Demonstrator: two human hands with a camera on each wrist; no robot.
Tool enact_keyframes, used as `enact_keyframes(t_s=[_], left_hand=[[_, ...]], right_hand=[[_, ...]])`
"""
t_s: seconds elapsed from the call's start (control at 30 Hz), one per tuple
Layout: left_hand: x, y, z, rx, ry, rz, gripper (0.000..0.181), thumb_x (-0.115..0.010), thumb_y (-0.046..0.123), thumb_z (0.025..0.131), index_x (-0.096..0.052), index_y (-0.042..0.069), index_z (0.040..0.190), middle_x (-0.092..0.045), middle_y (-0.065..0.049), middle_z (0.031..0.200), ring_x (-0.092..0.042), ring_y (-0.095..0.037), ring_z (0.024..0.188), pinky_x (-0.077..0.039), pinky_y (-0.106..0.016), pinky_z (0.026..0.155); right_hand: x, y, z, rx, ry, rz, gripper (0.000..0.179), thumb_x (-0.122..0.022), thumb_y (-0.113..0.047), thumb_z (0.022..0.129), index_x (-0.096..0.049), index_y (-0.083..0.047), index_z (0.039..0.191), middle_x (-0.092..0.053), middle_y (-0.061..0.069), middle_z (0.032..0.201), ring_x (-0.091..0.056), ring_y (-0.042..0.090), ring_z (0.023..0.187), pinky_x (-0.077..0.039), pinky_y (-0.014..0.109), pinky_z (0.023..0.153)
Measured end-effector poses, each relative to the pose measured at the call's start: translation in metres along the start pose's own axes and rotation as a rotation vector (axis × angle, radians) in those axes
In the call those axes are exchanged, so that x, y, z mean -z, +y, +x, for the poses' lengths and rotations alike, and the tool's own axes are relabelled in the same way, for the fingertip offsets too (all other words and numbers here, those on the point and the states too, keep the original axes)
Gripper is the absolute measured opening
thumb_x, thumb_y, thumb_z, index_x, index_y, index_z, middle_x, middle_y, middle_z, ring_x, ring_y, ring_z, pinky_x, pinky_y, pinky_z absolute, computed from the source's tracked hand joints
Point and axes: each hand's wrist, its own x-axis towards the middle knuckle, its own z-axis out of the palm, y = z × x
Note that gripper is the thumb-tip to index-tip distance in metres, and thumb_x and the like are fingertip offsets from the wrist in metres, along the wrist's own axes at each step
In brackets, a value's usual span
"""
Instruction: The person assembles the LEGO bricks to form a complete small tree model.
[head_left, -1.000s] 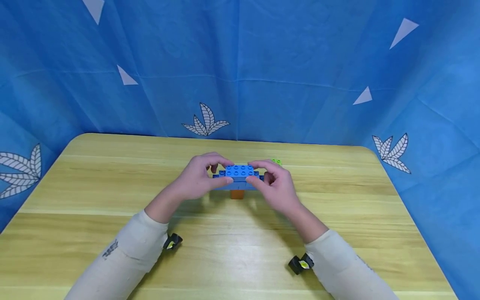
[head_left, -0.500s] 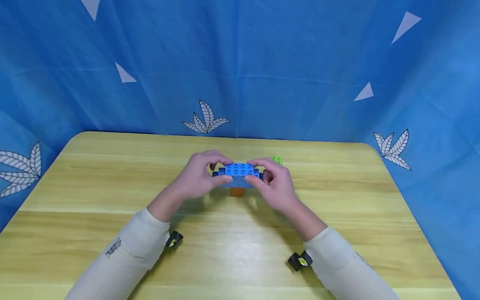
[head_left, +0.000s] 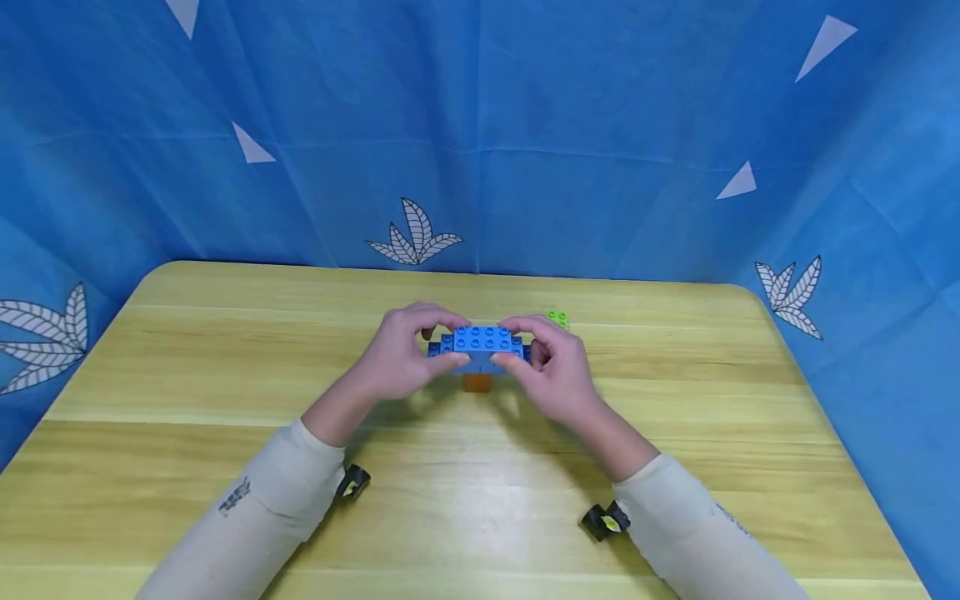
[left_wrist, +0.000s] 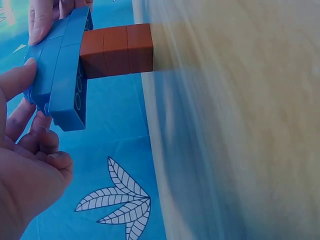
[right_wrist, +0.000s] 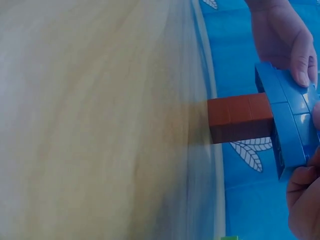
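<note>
A tree-like build of toy building bricks stands upright at the middle of the table: stepped blue layers on a stem of several brown bricks. The topmost blue brick has two rows of studs, and the layers beneath it reach further out on both sides. My left hand pinches the left end of this top brick, thumb in front and index finger behind. At its right end my right hand pinches it the same way. The other fingers of the left hand are curled below, in the left wrist view.
A light green brick lies on the wooden table just behind the right hand. Blue cloth printed with leaves and triangles hangs behind and beside the table. Small black devices are worn at both sleeves.
Both hands keep their pinch on the top blue brick and hardly move. The head view shifts slightly, and more of the green brick shows behind the right hand.
</note>
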Motion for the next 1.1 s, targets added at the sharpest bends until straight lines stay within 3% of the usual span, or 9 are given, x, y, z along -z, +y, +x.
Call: enact_keyframes(t_s=[0.13, 0.23, 0.37, 0.47, 0.73, 0.9, 1.1], left_hand=[[0.0, -0.001, -0.001, 0.066, -0.019, 0.01, 0.036, -0.085, 0.019, 0.082, -0.073, 0.011, 0.115, -0.065, 0.002, 0.103, -0.051, -0.029, 0.088, -0.041, -0.039, 0.07], [0.0, -0.002, -0.002, 0.116, -0.033, 0.001, 0.038, -0.085, 0.022, 0.083, -0.072, 0.013, 0.117, -0.063, 0.003, 0.105, -0.051, -0.03, 0.093, -0.042, -0.04, 0.07], [0.001, -0.003, -0.003, 0.132, -0.044, -0.009, 0.039, -0.085, 0.022, 0.082, -0.072, 0.014, 0.118, -0.062, 0.002, 0.107, -0.05, -0.032, 0.098, -0.043, -0.04, 0.069], [0.003, -0.002, -0.003, 0.134, -0.046, -0.011, 0.039, -0.086, 0.022, 0.082, -0.071, 0.013, 0.118, -0.061, 0.001, 0.107, -0.05, -0.031, 0.098, -0.044, -0.039, 0.066], [0.005, -0.002, -0.004, 0.161, -0.039, -0.03, 0.039, -0.086, 0.022, 0.081, -0.072, 0.015, 0.118, -0.062, 0.001, 0.108, -0.048, -0.023, 0.095, -0.042, -0.038, 0.065], [0.002, -0.004, -0.004, 0.16, -0.041, -0.03, 0.04, -0.086, 0.022, 0.081, -0.071, 0.013, 0.118, -0.062, 0.001, 0.106, -0.048, -0.022, 0.093, -0.041, -0.035, 0.062], [-0.002, -0.004, -0.003, 0.173, -0.039, -0.037, 0.04, -0.086, 0.022, 0.081, -0.072, 0.013, 0.117, -0.061, 0.0, 0.104, -0.048, -0.022, 0.091, -0.041, -0.033, 0.057]], right_hand=[[0.002, -0.003, -0.001, -0.073, -0.015, 0.046, 0.031, -0.078, 0.007, 0.083, -0.068, 0.006, 0.112, -0.045, 0.01, 0.066, -0.031, 0.016, 0.046, -0.025, 0.024, 0.043], [0.001, 0.009, -0.005, -0.127, -0.022, 0.087, 0.035, -0.078, 0.003, 0.084, -0.069, 0.001, 0.117, -0.044, 0.01, 0.063, -0.031, 0.016, 0.047, -0.025, 0.025, 0.043], [0.0, 0.027, -0.009, -0.161, -0.021, 0.12, 0.043, -0.081, 0.0, 0.083, -0.067, -0.002, 0.123, -0.061, 0.009, 0.083, -0.031, 0.015, 0.046, -0.025, 0.026, 0.042], [0.002, 0.034, -0.013, -0.152, -0.02, 0.158, 0.049, -0.082, 0.002, 0.08, -0.065, -0.001, 0.126, -0.067, 0.007, 0.11, -0.031, 0.015, 0.045, -0.025, 0.026, 0.04], [0.025, 0.058, -0.017, -0.156, 0.027, 0.204, 0.058, -0.085, 0.005, 0.075, -0.064, -0.003, 0.128, -0.066, 0.015, 0.121, -0.03, 0.015, 0.043, -0.024, 0.026, 0.038], [0.039, 0.077, -0.018, -0.19, 0.091, 0.172, 0.056, -0.081, 0.009, 0.078, -0.061, 0.003, 0.129, -0.062, 0.025, 0.122, -0.029, 0.012, 0.041, -0.024, 0.024, 0.037], [0.049, 0.093, -0.014, -0.274, 0.141, -0.018, 0.05, -0.083, -0.006, 0.083, -0.064, -0.002, 0.129, -0.066, 0.014, 0.12, -0.032, 0.011, 0.041, -0.028, 0.023, 0.038]])
